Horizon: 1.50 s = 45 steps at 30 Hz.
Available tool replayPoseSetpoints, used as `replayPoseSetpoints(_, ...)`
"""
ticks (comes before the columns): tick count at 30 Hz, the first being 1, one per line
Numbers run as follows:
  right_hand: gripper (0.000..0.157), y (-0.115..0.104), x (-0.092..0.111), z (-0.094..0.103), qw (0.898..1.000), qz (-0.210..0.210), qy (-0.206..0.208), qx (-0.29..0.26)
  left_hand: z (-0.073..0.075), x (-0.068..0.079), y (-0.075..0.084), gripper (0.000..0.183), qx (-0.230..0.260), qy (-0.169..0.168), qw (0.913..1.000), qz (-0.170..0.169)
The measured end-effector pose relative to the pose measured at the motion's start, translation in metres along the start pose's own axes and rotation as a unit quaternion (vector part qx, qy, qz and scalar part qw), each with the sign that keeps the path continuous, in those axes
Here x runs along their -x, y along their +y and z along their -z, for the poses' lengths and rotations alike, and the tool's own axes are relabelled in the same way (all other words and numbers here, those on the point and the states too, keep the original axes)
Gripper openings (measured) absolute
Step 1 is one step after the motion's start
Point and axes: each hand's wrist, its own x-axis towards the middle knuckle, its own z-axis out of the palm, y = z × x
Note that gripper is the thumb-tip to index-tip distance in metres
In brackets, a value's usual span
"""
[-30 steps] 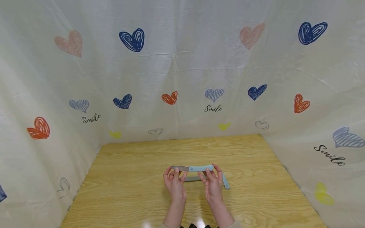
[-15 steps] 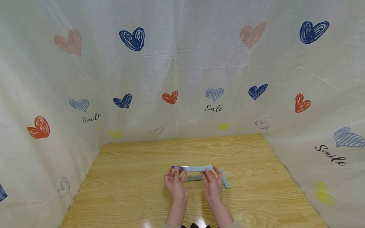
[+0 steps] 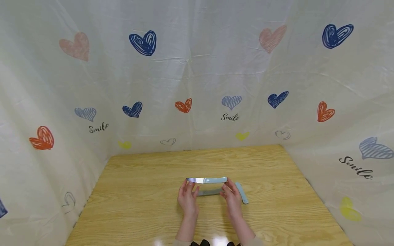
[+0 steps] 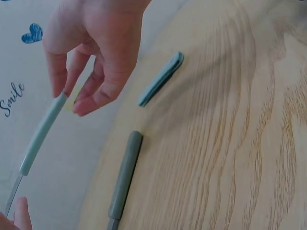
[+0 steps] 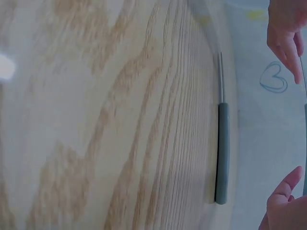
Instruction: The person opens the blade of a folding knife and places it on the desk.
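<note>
In the head view a folding knife with a light blue handle [image 3: 215, 180] is held level above the table, its shiny blade [image 3: 196, 180] out to the left. My left hand [image 3: 188, 201] pinches the blade between thumb and fingers. At the handle's far end, fingertips of my right hand [image 3: 233, 201] touch it; in the left wrist view that thumb stands apart from the handle. Beneath lies a second knife with a grey-green handle [image 4: 125, 175], blade out. To the right rests a folded light blue knife [image 3: 242, 193], its blade tucked in.
The wooden table [image 3: 147, 205] spreads around the hands. A white curtain [image 3: 197, 75] printed with hearts and "Smile" surrounds its back and sides.
My right hand has loosened from the handle, its thumb dropping away and the fingers shifting to the end. The held knife has risen slightly and its blade catches more light.
</note>
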Motion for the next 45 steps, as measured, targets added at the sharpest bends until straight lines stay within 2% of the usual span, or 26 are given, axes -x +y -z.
replayPoseSetpoints(4,0.05,0.0,-0.012,0.003,0.998,-0.004,-0.017,0.061,0.004,-0.008,-0.002,0.043,-0.043,-0.004,0.999,0.012)
replayPoseSetpoints(13,0.058,-0.001,-0.036,0.006,0.984,-0.055,-0.058,0.16,0.015,-0.029,-0.003,0.056,-0.129,-0.064,0.9869,0.073)
replayPoseSetpoints(18,0.063,0.001,-0.045,0.004,0.977,-0.04,-0.066,0.198,0.017,-0.042,-0.004,0.061,-0.167,-0.083,0.9773,0.101)
replayPoseSetpoints(25,0.062,0.009,-0.06,0.005,0.964,-0.015,-0.07,0.255,0.022,-0.059,-0.007,0.065,-0.235,-0.115,0.957,0.126)
replayPoseSetpoints(32,0.062,0.009,-0.07,0.004,0.952,-0.023,-0.079,0.294,0.024,-0.073,-0.003,0.068,-0.248,-0.14,0.9447,0.163)
replayPoseSetpoints(37,0.061,0.011,-0.073,0.002,0.943,-0.024,-0.08,0.321,0.027,-0.076,0.001,0.07,-0.257,-0.16,0.9352,0.183)
replayPoseSetpoints(41,0.06,0.013,-0.073,0.002,0.932,-0.006,-0.089,0.352,0.03,-0.077,0.002,0.07,-0.276,-0.174,0.9258,0.192)
replayPoseSetpoints(45,0.06,0.011,-0.073,0.002,0.918,-0.014,-0.105,0.381,0.033,-0.077,0.001,0.07,-0.288,-0.185,0.9177,0.201)
